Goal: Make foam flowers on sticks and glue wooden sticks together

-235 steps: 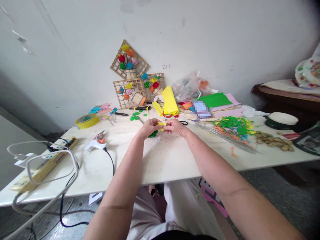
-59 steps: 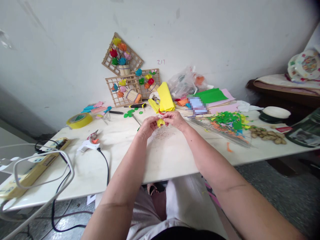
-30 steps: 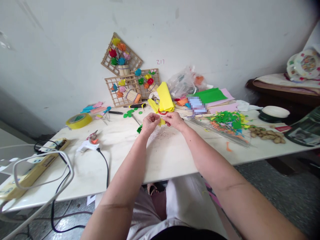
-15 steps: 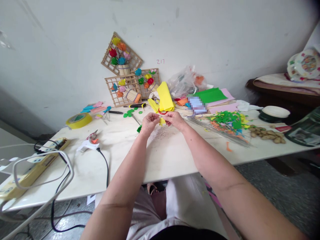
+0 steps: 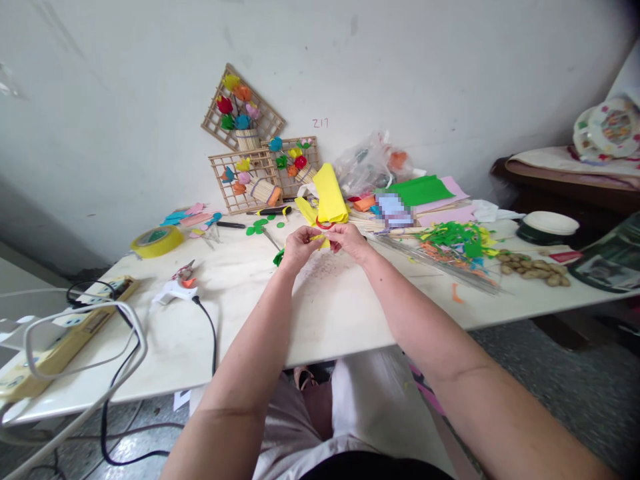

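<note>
My left hand (image 5: 301, 248) and my right hand (image 5: 350, 241) meet over the middle of the white table (image 5: 345, 307), fingers pinched together. Between them shows a small yellow piece (image 5: 321, 241), gripped by the left fingers; the right fingertips touch its edge. Just beyond the hands are a red ring-shaped handle (image 5: 326, 225) and a folded yellow sheet (image 5: 331, 193). A green piece on a thin stem (image 5: 279, 257) lies beside my left hand. What my right fingers pinch is too small to make out.
Bamboo lattices with colourful flowers (image 5: 245, 177) lean on the wall. At left are yellow tape (image 5: 157, 241), a white glue gun (image 5: 176, 291) and a power strip (image 5: 95, 313) with cables. Right: thin wires (image 5: 440, 267), green scraps (image 5: 457, 239), peanuts (image 5: 535, 269) and a dark bowl (image 5: 548, 228).
The yellow piece has shifted up and left between my fingers, and less of it hangs below them. Both hands have stayed almost in place.
</note>
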`<state>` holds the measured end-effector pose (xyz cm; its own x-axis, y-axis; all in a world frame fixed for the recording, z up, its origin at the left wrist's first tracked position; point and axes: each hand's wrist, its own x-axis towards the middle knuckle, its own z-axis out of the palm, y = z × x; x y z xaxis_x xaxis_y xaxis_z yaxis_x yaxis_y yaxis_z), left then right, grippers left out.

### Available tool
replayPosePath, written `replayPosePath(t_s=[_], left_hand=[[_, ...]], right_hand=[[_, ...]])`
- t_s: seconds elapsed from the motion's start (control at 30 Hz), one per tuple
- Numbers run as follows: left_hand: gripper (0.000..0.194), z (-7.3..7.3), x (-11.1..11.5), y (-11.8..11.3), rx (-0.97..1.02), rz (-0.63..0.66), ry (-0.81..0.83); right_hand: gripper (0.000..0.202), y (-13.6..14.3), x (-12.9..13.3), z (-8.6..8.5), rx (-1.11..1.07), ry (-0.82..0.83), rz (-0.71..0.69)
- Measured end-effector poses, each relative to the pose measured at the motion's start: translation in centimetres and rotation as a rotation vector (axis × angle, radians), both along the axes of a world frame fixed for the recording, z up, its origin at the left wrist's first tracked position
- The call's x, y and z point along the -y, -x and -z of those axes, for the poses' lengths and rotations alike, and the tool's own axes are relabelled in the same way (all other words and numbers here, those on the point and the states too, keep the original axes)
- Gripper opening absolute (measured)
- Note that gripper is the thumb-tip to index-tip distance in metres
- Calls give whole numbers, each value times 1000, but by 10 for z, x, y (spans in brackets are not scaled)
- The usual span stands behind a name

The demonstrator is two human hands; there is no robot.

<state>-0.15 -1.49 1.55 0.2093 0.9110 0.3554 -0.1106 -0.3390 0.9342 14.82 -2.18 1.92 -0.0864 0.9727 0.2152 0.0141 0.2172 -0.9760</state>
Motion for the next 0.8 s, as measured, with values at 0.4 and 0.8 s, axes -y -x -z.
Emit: replayPosePath(t_s=[0.4,0.8], left_hand=[[34,1,0,2,-21,89,6],[31,-3,4,4,11,69,20]], right_hand=[[14,1,0,-1,-21,40,9],[18,1,-3,4,-39,17,-23]])
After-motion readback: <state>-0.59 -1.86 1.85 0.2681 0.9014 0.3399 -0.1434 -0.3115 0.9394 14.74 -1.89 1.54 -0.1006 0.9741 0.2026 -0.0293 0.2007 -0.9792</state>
